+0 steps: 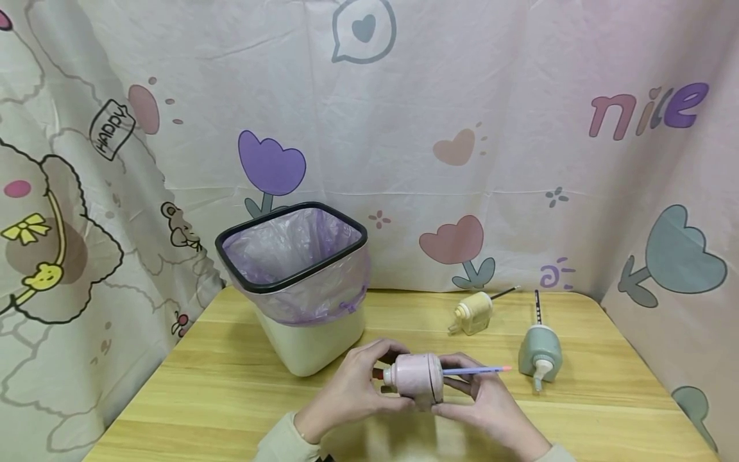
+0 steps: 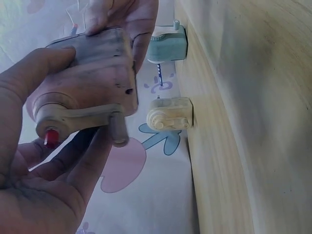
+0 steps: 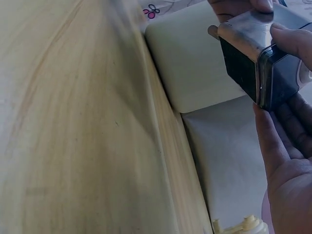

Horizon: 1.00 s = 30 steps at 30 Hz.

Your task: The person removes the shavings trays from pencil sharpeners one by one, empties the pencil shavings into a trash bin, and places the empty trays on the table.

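Note:
A pink crank pencil sharpener [image 1: 413,377] is held between both hands above the table, lying on its side. My left hand [image 1: 353,383] grips its crank end, thumb and fingers on opposite sides of the body. With its thumb and fingers, my right hand [image 1: 489,399] holds the other end, where a lavender pencil [image 1: 475,370] sticks out to the right. The left wrist view shows the crank handle [image 2: 90,118] and a red nub [image 2: 51,138] at its hub. Dark panels [image 3: 243,68] cover part of the sharpener in the right wrist view.
Behind the hands at left stands a white bin [image 1: 314,343] with a black rim and a purple liner. A yellow sharpener [image 1: 476,314] and a green sharpener [image 1: 541,351], each with a pencil in it, are on the wooden table [image 1: 219,385]. A patterned curtain [image 1: 369,128] hangs behind.

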Motion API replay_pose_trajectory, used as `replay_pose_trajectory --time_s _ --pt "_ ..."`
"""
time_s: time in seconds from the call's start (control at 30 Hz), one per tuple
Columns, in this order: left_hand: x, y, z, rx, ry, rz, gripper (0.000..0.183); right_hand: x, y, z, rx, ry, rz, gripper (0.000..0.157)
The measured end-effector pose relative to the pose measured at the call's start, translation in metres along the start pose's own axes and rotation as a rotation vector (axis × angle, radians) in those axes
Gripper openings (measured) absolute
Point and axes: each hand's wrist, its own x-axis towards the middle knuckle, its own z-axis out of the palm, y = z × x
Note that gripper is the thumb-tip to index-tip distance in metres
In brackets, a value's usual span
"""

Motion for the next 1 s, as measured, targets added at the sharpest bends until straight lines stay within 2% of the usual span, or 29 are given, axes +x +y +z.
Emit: replay_pose_trajectory --time_s 0.17,0.6,1.0 --pt "-0.0001 -0.0014 0.0006 -0.025 -0.009 -0.016 0.057 0.0016 -0.0015 -0.0013 0.039 0.003 -0.036 0.058" --pt "0.0009 -0.0005 0.002 -0.02 0.005 -0.025 0.055 0.0017 -0.001 -0.0036 0.078 -0.008 -0.014 0.058" --pt "0.0019 -0.0008 0.0034 0.005 0.038 0.016 0.055 0.0015 0.0007 -0.0058 0.107 -0.025 -0.011 0.058"
